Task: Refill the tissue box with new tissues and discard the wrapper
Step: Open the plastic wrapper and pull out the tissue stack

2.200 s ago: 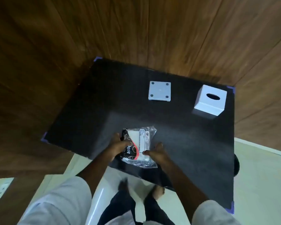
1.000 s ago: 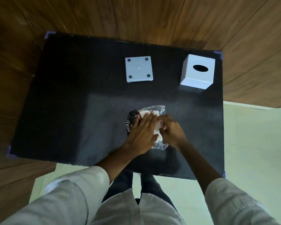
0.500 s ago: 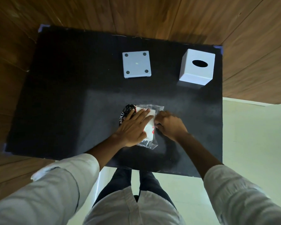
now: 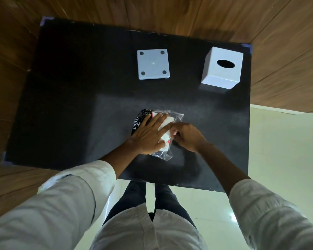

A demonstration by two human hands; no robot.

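A black table (image 4: 65,109) is standing against wood panelling. Your left hand (image 4: 148,136) is lying flat, fingers spread, pressing the tissue pack (image 4: 163,136) onto the table's near centre. Your right hand (image 4: 188,136) is pinching the wrapper's right edge. The box (image 4: 222,69) and its base (image 4: 153,64) are sitting apart at the far side.
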